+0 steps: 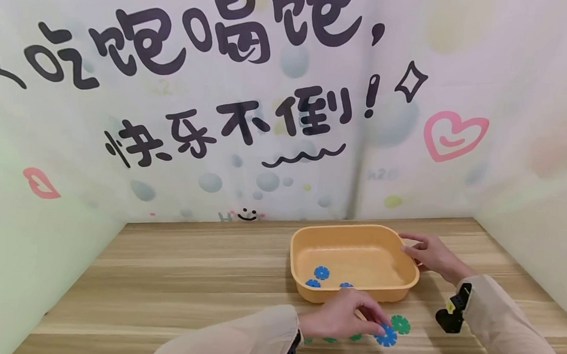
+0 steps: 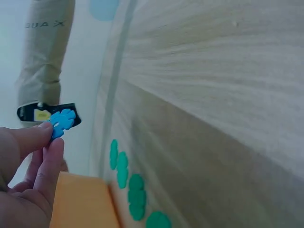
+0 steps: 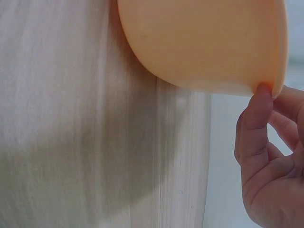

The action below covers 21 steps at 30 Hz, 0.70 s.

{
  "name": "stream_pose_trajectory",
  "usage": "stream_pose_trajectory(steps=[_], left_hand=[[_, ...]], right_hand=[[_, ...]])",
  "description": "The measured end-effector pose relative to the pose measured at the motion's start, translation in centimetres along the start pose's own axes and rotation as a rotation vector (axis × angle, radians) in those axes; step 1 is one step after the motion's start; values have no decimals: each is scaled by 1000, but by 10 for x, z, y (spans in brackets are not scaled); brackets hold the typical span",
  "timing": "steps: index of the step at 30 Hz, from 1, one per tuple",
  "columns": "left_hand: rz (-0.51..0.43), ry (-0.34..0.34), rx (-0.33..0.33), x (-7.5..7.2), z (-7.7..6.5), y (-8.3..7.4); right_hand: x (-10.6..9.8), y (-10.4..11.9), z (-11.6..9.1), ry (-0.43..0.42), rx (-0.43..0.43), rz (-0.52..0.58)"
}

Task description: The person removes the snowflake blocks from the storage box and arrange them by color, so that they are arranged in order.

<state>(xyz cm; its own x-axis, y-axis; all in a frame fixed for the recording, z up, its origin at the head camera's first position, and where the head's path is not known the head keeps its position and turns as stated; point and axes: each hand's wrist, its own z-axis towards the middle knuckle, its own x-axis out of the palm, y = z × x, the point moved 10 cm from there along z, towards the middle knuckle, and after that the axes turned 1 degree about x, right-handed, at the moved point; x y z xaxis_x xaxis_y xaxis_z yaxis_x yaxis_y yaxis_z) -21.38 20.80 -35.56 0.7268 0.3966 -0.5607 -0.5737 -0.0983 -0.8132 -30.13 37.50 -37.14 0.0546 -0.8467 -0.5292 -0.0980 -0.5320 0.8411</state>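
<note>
My left hand (image 1: pixel 345 313) pinches a blue notched plastic disc (image 1: pixel 387 336) between thumb and fingers, in front of the orange basin (image 1: pixel 301 289). In the left wrist view the same blue disc (image 2: pixel 62 122) stands between the fingertips, above the table. Behind it on the table lies a green notched disc (image 1: pixel 400 324), with more green discs (image 2: pixel 137 197) in a row, partly hidden by the hand in the head view. At the basin's right end my right hand (image 1: pixel 432 255) grips the rim; the right wrist view shows thumb and fingers pinching the basin edge (image 3: pixel 280 52).
Several blue discs (image 1: pixel 322 272) lie inside the basin near its front left. The wood-grain table (image 1: pixel 199 280) is bounded at the back by a printed cloth wall (image 1: pixel 283 188), with pale walls on both sides. Each wrist wears a black camera mount (image 1: pixel 453 312).
</note>
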Motion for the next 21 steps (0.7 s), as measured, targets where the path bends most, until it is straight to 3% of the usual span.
stream_pose_trajectory(steps=[6,11,15,21], left_hand=[[136,56,-54,28,13,13],[301,74,-34,48,26,8],[350,57,-40,53,34,7],[351,0,-24,51,41,9]], right_hand=[[0,1,1,9,-30,6],[-2,3,-1,3,-44,10],[-1,2,-2,-3,-25,7],[0,2,-1,1,-19,14]])
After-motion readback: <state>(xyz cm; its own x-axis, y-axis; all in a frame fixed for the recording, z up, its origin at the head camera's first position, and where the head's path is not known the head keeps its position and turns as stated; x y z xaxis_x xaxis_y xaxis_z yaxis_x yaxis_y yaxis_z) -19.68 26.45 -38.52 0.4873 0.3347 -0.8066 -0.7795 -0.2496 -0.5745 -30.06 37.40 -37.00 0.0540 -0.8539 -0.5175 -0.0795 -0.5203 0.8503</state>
